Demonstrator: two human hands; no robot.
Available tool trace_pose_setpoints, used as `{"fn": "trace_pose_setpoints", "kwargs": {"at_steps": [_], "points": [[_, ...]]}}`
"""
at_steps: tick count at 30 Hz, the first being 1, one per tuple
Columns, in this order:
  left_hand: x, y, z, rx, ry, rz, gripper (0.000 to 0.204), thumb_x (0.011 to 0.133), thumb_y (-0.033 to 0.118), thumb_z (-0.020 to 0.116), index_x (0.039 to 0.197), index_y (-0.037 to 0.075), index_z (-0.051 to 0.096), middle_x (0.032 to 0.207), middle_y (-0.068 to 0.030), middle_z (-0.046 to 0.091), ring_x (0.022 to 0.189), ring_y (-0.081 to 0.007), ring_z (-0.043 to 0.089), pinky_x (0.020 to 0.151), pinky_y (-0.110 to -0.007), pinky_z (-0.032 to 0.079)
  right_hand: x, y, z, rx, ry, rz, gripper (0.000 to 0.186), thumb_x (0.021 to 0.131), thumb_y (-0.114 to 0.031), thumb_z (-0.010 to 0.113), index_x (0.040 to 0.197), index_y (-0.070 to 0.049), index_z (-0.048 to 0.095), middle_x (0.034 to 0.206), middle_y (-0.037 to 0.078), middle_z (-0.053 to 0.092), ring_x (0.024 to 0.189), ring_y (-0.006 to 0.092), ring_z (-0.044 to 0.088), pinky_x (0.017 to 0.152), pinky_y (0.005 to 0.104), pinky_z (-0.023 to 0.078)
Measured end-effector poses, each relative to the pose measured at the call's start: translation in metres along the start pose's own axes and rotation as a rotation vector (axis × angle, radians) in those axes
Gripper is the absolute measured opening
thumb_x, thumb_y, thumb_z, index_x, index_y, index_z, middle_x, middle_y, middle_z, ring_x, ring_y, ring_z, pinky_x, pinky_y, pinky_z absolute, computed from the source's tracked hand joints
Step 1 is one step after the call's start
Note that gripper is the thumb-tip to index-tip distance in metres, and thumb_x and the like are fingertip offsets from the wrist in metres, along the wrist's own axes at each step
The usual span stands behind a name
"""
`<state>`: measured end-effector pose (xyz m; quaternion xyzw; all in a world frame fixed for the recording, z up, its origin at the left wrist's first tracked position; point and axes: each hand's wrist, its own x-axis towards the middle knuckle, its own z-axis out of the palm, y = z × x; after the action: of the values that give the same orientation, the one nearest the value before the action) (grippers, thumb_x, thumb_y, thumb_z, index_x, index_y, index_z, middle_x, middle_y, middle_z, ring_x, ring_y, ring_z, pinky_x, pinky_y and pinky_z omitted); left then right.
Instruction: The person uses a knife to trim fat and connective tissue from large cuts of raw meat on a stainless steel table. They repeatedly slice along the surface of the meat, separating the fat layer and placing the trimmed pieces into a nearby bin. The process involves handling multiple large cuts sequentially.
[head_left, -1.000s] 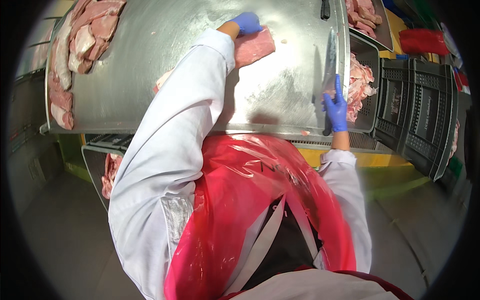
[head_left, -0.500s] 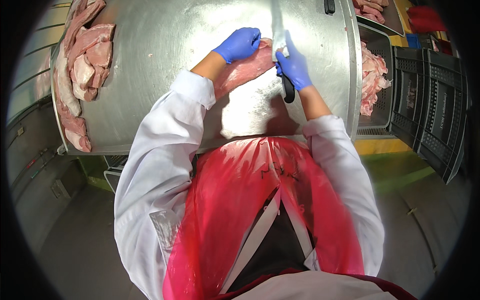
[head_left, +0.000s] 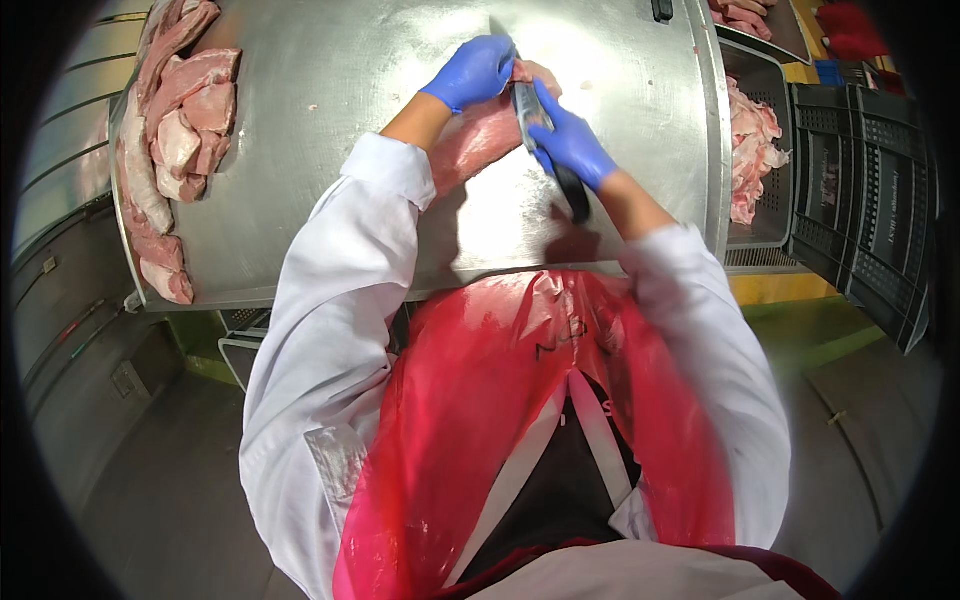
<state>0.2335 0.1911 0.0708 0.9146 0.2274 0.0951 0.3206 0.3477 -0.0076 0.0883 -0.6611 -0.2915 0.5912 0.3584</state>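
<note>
A long pale-pink slab of raw meat [head_left: 470, 145] lies slantwise on the steel table [head_left: 330, 215]. My left hand [head_left: 473, 75], in a blue glove, is closed on its far end, the fingertips curled in and partly hidden. My right hand [head_left: 575, 145], also blue-gloved, is wrapped round the black handle of a knife [head_left: 530, 115], with a finger stretched along the blade. The blade lies across the meat near its far right end, its tip pointing away and passing beside my left fingers. A flap of meat [head_left: 542, 78] shows to the right of the blade.
Several cuts of raw meat [head_left: 190, 120] are heaped along the table's left edge. Beyond the right edge, a grey crate [head_left: 775, 205] holds pale trimmings [head_left: 755, 140], beside black crates [head_left: 865, 190]. A small black object [head_left: 662, 10] lies at the table's far right.
The knife has swung from pointing straight away to slanting left, and now lies across the meat. My right hand has shifted slightly nearer me, and my left hand slightly away.
</note>
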Motion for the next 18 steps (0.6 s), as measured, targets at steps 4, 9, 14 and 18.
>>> {"fn": "trace_pose_setpoints", "kwargs": {"at_steps": [4,9,14,18], "points": [[0.003,-0.01,-0.012,-0.209,0.023,-0.058,0.018,0.094,0.02,0.061,0.092,0.002,0.062,0.075,-0.0115,0.061,0.068,-0.0214,0.056,0.067,-0.036,0.048,-0.028,0.026,0.002,0.009,-0.09,-0.087,0.076,0.094,-0.018,0.058,0.161,-0.02,0.023,0.083,0.01,0.066,0.063,0.014,0.062,0.062,0.0304,0.054],[0.014,-0.002,-0.012,-0.268,0.054,0.047,0.019,0.096,0.022,0.062,0.092,0.004,0.063,0.076,-0.0027,0.059,0.07,-0.0118,0.052,0.067,-0.031,0.046,0.042,-0.023,0.011,0.005,0.013,-0.083,0.077,0.096,-0.016,0.058,0.162,-0.019,0.018,0.086,0.012,0.067,0.064,0.0142,0.062,0.06,0.0318,0.054],[0.015,-0.035,-0.024,-0.347,0.104,-0.056,0.019,0.097,0.024,0.061,0.092,0.005,0.063,0.078,-0.0007,0.06,0.073,-0.011,0.053,0.069,-0.03,0.046,-0.03,0.011,0.018,-0.205,-0.172,-0.029,0.072,0.096,-0.016,0.057,0.161,-0.022,0.025,0.081,0.009,0.067,0.062,0.0131,0.061,0.061,0.0307,0.055],[0.013,-0.002,-0.029,-0.498,0.039,-0.103,0.015,0.098,0.019,0.059,0.09,0.006,0.06,0.075,-0.0003,0.057,0.07,-0.0103,0.052,0.064,-0.028,0.045,0.02,-0.008,0.032,-0.038,-0.109,0.003,0.07,0.1,-0.013,0.057,0.16,-0.028,0.026,0.076,0.006,0.064,0.06,0.0118,0.06,0.058,0.0292,0.054]]}}
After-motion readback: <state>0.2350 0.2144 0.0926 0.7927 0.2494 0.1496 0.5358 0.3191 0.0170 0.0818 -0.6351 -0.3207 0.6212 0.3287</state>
